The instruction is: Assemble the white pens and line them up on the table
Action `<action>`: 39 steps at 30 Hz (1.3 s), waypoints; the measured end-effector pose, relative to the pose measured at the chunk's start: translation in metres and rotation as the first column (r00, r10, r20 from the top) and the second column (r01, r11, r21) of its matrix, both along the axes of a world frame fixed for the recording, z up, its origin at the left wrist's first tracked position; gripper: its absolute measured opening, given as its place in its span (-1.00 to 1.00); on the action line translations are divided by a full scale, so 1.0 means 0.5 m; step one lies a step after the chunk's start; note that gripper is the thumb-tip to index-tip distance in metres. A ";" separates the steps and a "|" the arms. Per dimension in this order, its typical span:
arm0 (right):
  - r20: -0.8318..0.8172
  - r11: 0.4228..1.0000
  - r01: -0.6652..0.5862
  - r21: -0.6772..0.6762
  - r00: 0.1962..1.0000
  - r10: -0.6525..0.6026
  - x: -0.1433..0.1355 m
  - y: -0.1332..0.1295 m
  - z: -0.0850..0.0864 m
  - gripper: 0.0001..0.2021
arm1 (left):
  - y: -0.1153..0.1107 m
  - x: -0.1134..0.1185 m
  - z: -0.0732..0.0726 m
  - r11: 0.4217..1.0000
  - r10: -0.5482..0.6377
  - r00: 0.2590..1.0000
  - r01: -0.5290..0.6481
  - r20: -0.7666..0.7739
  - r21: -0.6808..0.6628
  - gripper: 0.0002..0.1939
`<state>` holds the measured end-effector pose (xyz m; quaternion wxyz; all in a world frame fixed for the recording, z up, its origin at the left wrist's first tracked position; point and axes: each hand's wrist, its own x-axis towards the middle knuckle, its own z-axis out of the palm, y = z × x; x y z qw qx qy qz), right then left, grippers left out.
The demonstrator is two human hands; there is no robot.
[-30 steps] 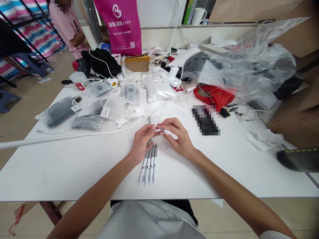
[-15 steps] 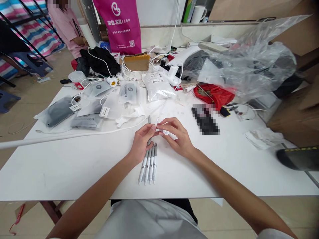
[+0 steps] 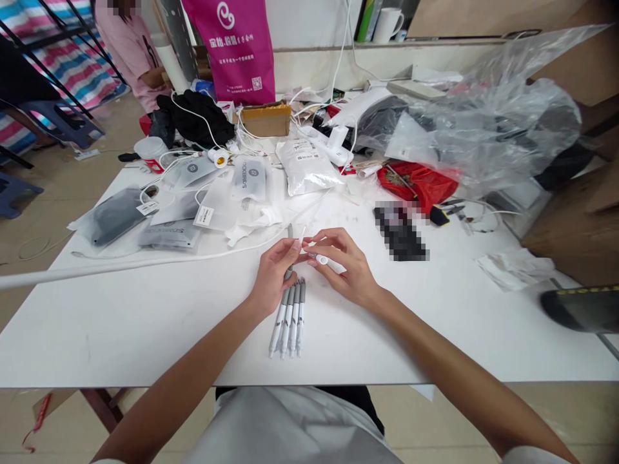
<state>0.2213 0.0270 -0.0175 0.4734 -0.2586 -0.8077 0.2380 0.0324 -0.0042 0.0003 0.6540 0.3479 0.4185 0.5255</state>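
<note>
Both hands meet above the white table (image 3: 184, 335), near its middle. My left hand (image 3: 275, 274) is closed on grey and white pen parts; a grey grip (image 3: 290, 231) sticks out beyond its fingers and a thin white piece (image 3: 302, 233) stands up at the fingertips. My right hand (image 3: 343, 264) is closed around a white pen barrel (image 3: 321, 259), whose open end faces me. Just below the hands, several white pens (image 3: 290, 325) with grey grips lie side by side, their grey ends toward my left hand.
Plastic-wrapped packages (image 3: 116, 216) and a white cable (image 3: 145, 263) lie at the left. A white parcel (image 3: 307, 164), a red bag (image 3: 418, 183) and clear plastic (image 3: 507, 129) fill the back. A pixelated dark object (image 3: 401, 232) lies right of my hands. A person (image 3: 130, 51) is at the far left.
The whole view has shifted very slightly. Both hands keep nearly the same pose and still hold the pen parts.
</note>
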 end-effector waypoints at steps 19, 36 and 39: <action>0.008 0.982 0.142 -0.125 0.990 -0.142 0.010 0.016 0.017 -0.76 | -0.003 -0.001 0.005 0.998 -0.005 0.996 0.010 -0.093 0.056 -0.62; 0.033 0.995 0.093 0.024 0.995 -0.093 0.007 0.014 0.015 -0.88 | 0.000 -0.002 0.003 0.999 0.026 0.998 -0.024 -0.055 0.031 -0.61; 0.088 0.998 0.029 0.049 0.996 -0.033 0.009 0.011 0.003 -0.80 | 0.001 -0.002 -0.004 1.000 0.021 0.999 -0.020 -0.045 0.008 -0.59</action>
